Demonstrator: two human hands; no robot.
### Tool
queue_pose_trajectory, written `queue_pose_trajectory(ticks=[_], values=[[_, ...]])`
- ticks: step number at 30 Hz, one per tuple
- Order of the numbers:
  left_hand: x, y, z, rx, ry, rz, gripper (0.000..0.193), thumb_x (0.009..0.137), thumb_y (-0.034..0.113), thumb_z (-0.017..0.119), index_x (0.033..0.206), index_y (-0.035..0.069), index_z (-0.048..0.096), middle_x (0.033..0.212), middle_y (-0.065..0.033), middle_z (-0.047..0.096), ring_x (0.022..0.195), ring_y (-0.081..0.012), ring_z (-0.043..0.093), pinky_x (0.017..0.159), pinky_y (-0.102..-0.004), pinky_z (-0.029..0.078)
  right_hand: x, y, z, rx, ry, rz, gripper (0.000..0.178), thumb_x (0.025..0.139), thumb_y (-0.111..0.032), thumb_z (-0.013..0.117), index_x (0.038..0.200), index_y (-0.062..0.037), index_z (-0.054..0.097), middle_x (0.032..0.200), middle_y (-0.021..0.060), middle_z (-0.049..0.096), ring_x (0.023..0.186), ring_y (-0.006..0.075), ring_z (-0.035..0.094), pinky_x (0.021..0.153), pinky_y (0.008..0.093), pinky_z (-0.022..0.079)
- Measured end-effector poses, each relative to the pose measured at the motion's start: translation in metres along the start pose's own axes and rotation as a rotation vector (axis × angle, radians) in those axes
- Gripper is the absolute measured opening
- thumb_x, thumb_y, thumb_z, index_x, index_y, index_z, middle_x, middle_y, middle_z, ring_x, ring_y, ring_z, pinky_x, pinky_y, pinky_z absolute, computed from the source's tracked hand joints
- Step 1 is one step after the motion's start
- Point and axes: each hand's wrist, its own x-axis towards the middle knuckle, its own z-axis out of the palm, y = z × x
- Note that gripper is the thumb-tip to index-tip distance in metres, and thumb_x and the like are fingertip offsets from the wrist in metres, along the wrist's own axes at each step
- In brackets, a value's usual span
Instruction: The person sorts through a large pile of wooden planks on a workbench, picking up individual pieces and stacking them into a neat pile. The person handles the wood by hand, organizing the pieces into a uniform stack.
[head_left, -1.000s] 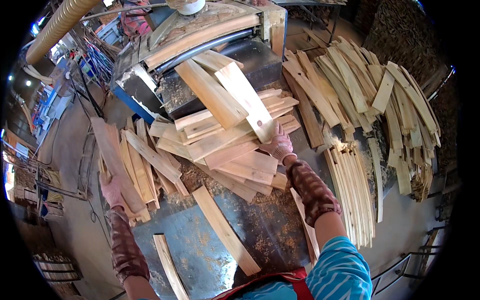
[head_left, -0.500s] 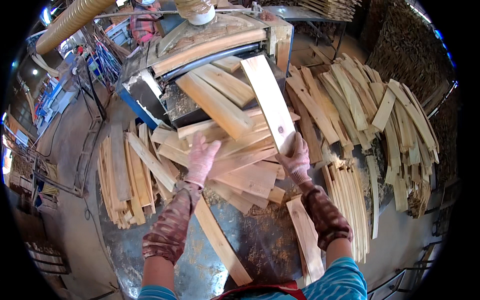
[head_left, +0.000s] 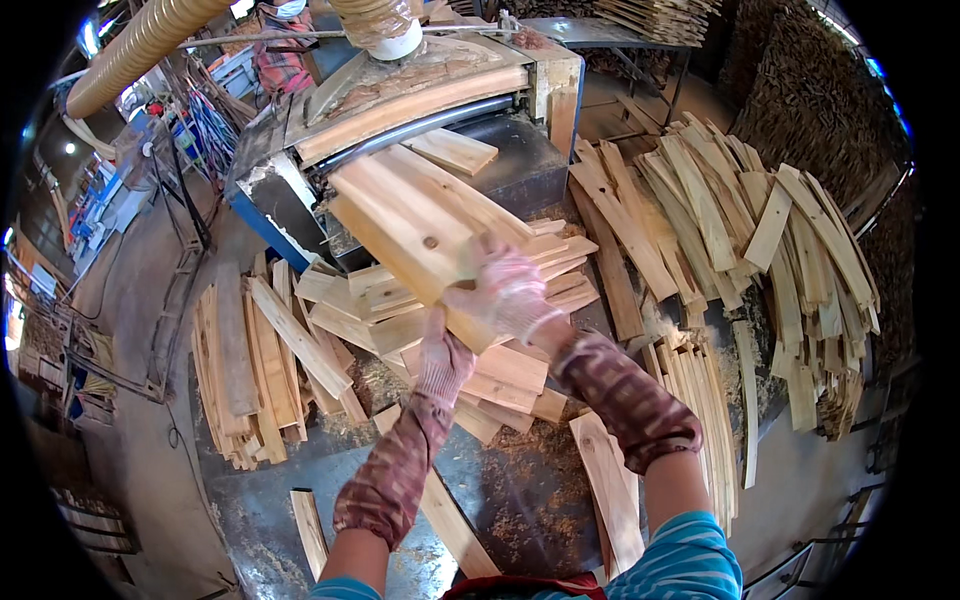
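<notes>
A pale wooden board [head_left: 405, 225] with a dark knot slopes away from me, its far end at the roller opening of the planing machine [head_left: 420, 115]. My right hand [head_left: 510, 290], gloved and a little blurred, is closed at the board's near right corner. Below the near end, my left hand [head_left: 443, 360] has its thumb against the board's edge; its other fingers are partly hidden underneath. Another board [head_left: 465, 195] lies alongside on the right, and a shorter board [head_left: 452, 150] rests on the machine's infeed bed [head_left: 520, 150].
Loose boards [head_left: 490, 375] lie crossed beneath my hands on the metal table [head_left: 370, 490]. Stacked boards stand at left [head_left: 260, 360] and right [head_left: 700, 200]. A ribbed hose [head_left: 150, 45] hangs over the machine. A person in a checked shirt [head_left: 285, 60] is behind it.
The knotted board has swung down leftward from its raised position onto the boards at the machine. My right hand moved left with it; my left hand, open before, came right to its near end.
</notes>
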Motion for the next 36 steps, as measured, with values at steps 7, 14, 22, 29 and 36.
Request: queue_pose_trajectory(ticks=[7, 14, 22, 29, 36], values=[[-0.030, 0.041, 0.001, 0.216, 0.179, -0.033, 0.042, 0.087, 0.012, 0.078, 0.126, 0.006, 0.061, 0.118, -0.0086, 0.069, 0.106, -0.0221, 0.069, 0.093, -0.0371, 0.060, 0.042, 0.019, 0.004, -0.360, 0.475, -0.244, 0.079, 0.081, -0.056, 0.066, 0.138, -0.0042, 0.049, 0.130, 0.0209, 0.056, 0.127, 0.0356, 0.051, 0.107, 0.0489, 0.039], [-0.056, 0.055, -0.018, 0.295, 0.166, 0.017, 0.044, 0.088, 0.010, 0.074, 0.128, 0.002, 0.057, 0.122, -0.0123, 0.066, 0.110, -0.0257, 0.067, 0.097, -0.0403, 0.058, 0.010, 0.036, 0.013, -0.287, 0.141, -0.047, 0.082, 0.077, -0.044, 0.074, 0.142, -0.0070, 0.041, 0.112, 0.0184, 0.064, 0.102, 0.0384, 0.065, 0.090, 0.0469, 0.052], [-0.106, 0.028, -0.043, 0.452, 0.166, 0.121, 0.049, 0.088, 0.006, 0.074, 0.132, 0.003, 0.053, 0.123, -0.0122, 0.064, 0.108, -0.0263, 0.067, 0.092, -0.0444, 0.060, -0.083, 0.016, 0.020, 0.268, -0.333, 0.022, 0.080, 0.090, -0.044, 0.068, 0.152, -0.0070, 0.033, 0.096, 0.0149, 0.067, 0.069, 0.0212, 0.066, 0.054, 0.0338, 0.054], [-0.111, 0.026, -0.053, 0.489, 0.357, 0.095, 0.049, 0.084, 0.014, 0.080, 0.126, -0.002, 0.059, 0.113, -0.0106, 0.067, 0.098, -0.0246, 0.068, 0.083, -0.0380, 0.060, -0.113, -0.001, 0.067, -0.317, -0.447, -0.377, 0.081, 0.095, -0.059, 0.054, 0.146, 0.0016, 0.035, 0.123, 0.0238, 0.058, 0.087, 0.0306, 0.071, 0.067, 0.0404, 0.059], [-0.107, 0.021, -0.075, 0.540, 0.415, 0.110, 0.047, 0.078, 0.009, 0.082, 0.120, 0.000, 0.063, 0.105, -0.0082, 0.068, 0.088, -0.0212, 0.067, 0.081, -0.0343, 0.057, 0.043, 0.043, -0.004, -0.480, 0.455, -0.249, 0.093, 0.082, -0.053, 0.069, 0.153, -0.0063, 0.032, 0.154, 0.0212, 0.038, 0.139, 0.0384, 0.040, 0.116, 0.0543, 0.028]])
